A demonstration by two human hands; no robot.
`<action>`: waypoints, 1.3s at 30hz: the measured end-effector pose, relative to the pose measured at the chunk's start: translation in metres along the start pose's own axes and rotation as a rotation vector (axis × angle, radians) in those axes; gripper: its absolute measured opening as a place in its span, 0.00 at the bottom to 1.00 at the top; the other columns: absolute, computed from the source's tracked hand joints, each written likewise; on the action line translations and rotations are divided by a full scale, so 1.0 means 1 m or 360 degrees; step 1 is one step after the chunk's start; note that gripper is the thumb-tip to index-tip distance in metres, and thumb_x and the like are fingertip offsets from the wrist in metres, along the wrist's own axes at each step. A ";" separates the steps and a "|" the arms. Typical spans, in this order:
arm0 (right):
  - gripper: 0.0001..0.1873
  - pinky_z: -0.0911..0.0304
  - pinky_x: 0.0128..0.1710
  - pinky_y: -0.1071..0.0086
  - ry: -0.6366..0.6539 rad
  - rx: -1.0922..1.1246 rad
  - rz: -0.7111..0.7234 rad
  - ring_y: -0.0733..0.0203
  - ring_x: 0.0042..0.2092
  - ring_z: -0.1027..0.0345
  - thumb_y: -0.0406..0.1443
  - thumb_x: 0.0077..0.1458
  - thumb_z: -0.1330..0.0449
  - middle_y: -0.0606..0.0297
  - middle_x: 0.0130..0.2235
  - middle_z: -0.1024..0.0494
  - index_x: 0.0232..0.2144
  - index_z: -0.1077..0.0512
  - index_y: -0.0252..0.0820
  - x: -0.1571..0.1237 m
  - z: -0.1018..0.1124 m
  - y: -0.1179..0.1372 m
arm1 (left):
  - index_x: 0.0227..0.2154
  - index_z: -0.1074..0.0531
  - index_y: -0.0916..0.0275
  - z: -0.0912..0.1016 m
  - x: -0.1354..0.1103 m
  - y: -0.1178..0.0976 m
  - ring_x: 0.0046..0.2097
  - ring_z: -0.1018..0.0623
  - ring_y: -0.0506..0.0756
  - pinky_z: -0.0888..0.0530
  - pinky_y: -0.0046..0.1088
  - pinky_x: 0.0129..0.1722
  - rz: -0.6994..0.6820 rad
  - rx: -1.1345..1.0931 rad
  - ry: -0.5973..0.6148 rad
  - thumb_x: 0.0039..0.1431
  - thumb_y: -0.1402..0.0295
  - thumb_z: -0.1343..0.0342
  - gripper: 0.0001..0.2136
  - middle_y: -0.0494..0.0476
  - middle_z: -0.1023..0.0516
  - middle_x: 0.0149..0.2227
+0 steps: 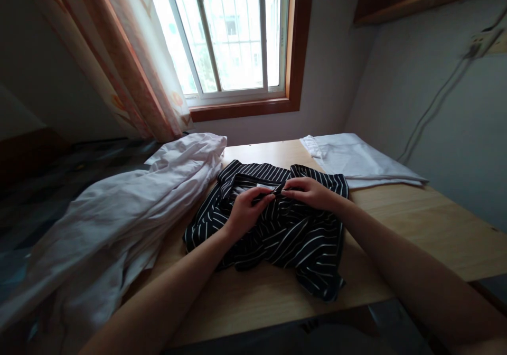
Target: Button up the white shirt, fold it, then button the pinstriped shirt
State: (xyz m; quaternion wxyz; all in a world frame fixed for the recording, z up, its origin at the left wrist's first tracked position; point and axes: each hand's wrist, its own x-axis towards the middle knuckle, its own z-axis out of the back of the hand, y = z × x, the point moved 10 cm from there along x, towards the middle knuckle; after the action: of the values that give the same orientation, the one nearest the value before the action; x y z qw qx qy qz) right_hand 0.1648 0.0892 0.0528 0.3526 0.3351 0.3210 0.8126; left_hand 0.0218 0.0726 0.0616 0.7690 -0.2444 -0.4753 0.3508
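A black shirt with white stripes (273,233) lies crumpled on the wooden table in front of me. My left hand (249,209) pinches the edge of its neck opening, thumb and fingers pressed together. Close beside it, my right hand (311,192) also pinches this edge, so the fingertips of both hands nearly meet. A small white label shows inside the opening near my left fingertips. The cloth between the fingers is mostly hidden. One striped corner hangs toward the table's near side.
Rumpled white cloth (130,202) spreads over the left side of the wooden table (428,228). A folded white garment (356,157) lies at the back right. A curtain (130,54) hangs beside the window (233,38). A cord (431,101) runs down the right wall.
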 end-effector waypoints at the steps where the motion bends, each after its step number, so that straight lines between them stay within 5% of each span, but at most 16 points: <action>1: 0.16 0.39 0.34 0.69 0.0022 0.0012 -0.0008 0.63 0.33 0.35 0.47 0.58 0.40 0.66 0.29 0.27 0.31 0.25 0.41 0.000 -0.002 0.000 | 0.36 0.22 0.60 0.000 0.000 -0.001 0.38 0.19 0.53 0.23 0.30 0.42 0.0005 0.0007 -0.0009 0.59 0.64 0.39 0.07 0.54 0.17 0.36; 12: 0.16 0.41 0.33 0.68 0.0094 0.0123 -0.0083 0.63 0.32 0.39 0.48 0.57 0.41 0.67 0.28 0.30 0.29 0.27 0.42 -0.002 -0.009 0.002 | 0.30 0.26 0.60 0.006 0.000 0.002 0.35 0.23 0.52 0.27 0.29 0.40 0.0153 0.0108 -0.0082 0.60 0.62 0.42 0.08 0.51 0.21 0.31; 16: 0.17 0.42 0.31 0.68 -0.0190 0.0331 -0.0202 0.64 0.31 0.40 0.49 0.55 0.40 0.67 0.28 0.32 0.27 0.29 0.42 -0.003 0.015 -0.007 | 0.29 0.28 0.60 0.018 0.001 0.008 0.33 0.25 0.52 0.29 0.27 0.38 0.0217 0.0201 -0.0167 0.61 0.59 0.44 0.10 0.50 0.24 0.29; 24: 0.19 0.39 0.29 0.71 -0.0884 0.0811 -0.0244 0.65 0.29 0.38 0.52 0.51 0.37 0.71 0.27 0.32 0.29 0.32 0.45 -0.016 0.052 -0.021 | 0.32 0.29 0.59 0.060 0.007 -0.015 0.28 0.28 0.50 0.32 0.26 0.32 0.0045 0.0615 -0.0383 0.62 0.58 0.45 0.10 0.47 0.25 0.28; 30: 0.22 0.35 0.29 0.69 -0.1153 0.1050 -0.0258 0.62 0.30 0.34 0.56 0.50 0.38 0.70 0.27 0.31 0.30 0.34 0.46 -0.021 0.063 -0.032 | 0.31 0.28 0.59 0.095 0.015 -0.003 0.28 0.28 0.51 0.32 0.27 0.31 0.0073 0.0755 -0.0539 0.62 0.58 0.45 0.10 0.48 0.27 0.25; 39: 0.18 0.41 0.26 0.70 -0.1143 0.0842 -0.0199 0.65 0.27 0.41 0.51 0.53 0.38 0.71 0.25 0.36 0.27 0.34 0.45 -0.024 0.069 -0.021 | 0.33 0.26 0.60 0.082 0.021 0.024 0.32 0.24 0.56 0.28 0.32 0.36 0.0198 0.0940 -0.0193 0.62 0.61 0.44 0.08 0.53 0.23 0.29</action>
State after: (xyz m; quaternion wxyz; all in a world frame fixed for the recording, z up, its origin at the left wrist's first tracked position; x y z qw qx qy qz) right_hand 0.2386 0.1012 0.0689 0.3924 0.6544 0.3947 0.5119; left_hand -0.0529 0.1077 0.0916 0.7541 -0.0176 -0.3819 0.5340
